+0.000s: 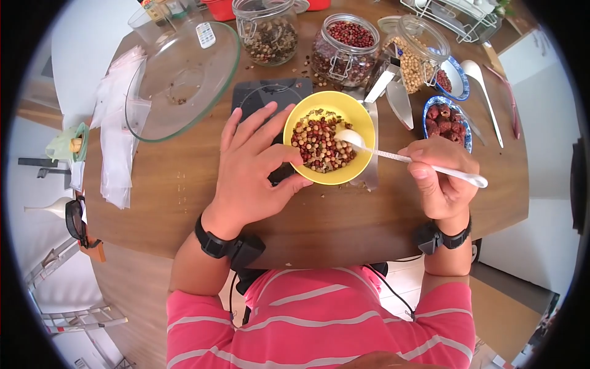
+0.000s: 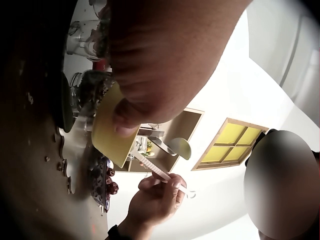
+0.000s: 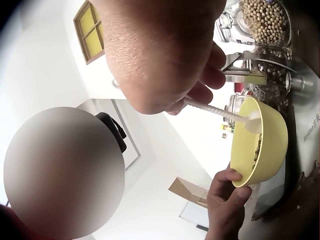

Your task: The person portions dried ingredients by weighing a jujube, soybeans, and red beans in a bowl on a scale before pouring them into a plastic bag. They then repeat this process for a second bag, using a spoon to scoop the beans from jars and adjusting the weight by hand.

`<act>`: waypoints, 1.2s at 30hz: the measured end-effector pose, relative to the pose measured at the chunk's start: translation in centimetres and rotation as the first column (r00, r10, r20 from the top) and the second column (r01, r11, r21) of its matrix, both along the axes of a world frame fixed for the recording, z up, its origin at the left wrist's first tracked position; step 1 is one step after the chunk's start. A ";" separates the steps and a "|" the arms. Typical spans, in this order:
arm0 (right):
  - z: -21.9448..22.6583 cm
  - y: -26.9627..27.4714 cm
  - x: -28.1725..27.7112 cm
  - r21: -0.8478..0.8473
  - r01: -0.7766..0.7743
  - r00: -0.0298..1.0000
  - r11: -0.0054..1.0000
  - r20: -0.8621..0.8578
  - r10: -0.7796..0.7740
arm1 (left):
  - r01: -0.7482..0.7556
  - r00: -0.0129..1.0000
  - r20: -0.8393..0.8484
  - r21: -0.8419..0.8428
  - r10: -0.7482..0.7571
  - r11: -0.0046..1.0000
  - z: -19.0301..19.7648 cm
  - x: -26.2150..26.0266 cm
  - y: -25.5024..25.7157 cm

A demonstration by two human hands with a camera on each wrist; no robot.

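A yellow bowl [image 1: 294, 117] holding red and tan beans and darker bits is tilted at the table's middle. The left hand [image 1: 252, 160] grips its left rim, thumb and index finger at the edge; the right wrist view shows this hand [image 3: 227, 202] on the bowl's [image 3: 272, 145] near rim. In the right hand [image 1: 444, 175] the thin handle of a white spoon [image 1: 393, 156] is pinched, the spoon's head among the beans. The left wrist view shows the right hand [image 2: 152, 200] around the spoon handle, beside the bowl [image 2: 110, 127].
Behind the bowl stand glass jars of mixed seeds [image 1: 268, 40], red beans [image 1: 349, 52] and tan beans [image 1: 412, 58]. A dark scale [image 1: 270, 92] lies behind the left hand. A glass lid [image 1: 184, 80] and plastic bags [image 1: 117, 147] are at left; a dish of dates [image 1: 447, 123] is at right.
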State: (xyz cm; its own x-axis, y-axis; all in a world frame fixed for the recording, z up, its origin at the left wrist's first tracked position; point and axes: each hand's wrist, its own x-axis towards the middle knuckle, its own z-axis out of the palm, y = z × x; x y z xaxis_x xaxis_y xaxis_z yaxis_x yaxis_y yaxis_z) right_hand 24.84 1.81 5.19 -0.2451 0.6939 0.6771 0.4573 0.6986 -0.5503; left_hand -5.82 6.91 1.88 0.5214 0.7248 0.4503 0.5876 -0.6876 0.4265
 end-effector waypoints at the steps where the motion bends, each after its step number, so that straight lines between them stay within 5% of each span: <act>1: -0.1 -0.1 -0.1 -0.043 -0.011 0.998 0.999 -0.056 0.009 | -0.001 1.000 -0.004 -0.001 0.001 1.000 -0.1 0.0 0.0; 12: -0.8 -0.6 0.0 -0.027 0.048 0.978 0.998 -0.201 -0.053 | 0.030 0.999 0.020 -0.037 -0.029 0.999 -0.4 0.1 0.1; 20: -1.8 -1.1 -1.8 -0.211 -0.055 0.913 0.976 -0.405 -0.037 | 0.016 1.000 0.020 -0.006 -0.016 1.000 -0.5 0.2 -0.1; 26: -2.4 -1.1 -2.0 -0.201 0.018 0.966 0.980 -0.248 -0.068 | 0.011 0.999 0.030 0.007 -0.011 1.000 -0.5 0.3 -0.1; 36: -2.2 -1.1 -2.2 -0.297 -0.060 0.919 0.953 -0.390 -0.064 | 0.008 0.999 0.048 0.011 -0.008 1.000 -0.6 0.2 -0.1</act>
State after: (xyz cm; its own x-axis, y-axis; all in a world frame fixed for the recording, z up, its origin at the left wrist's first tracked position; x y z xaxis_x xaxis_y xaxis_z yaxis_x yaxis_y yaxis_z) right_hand 22.60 0.70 2.95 -0.0024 0.8777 0.4793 0.1634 0.4732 -0.8657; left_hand -5.63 6.78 1.30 0.5050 0.7155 0.4827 0.5610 -0.6971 0.4463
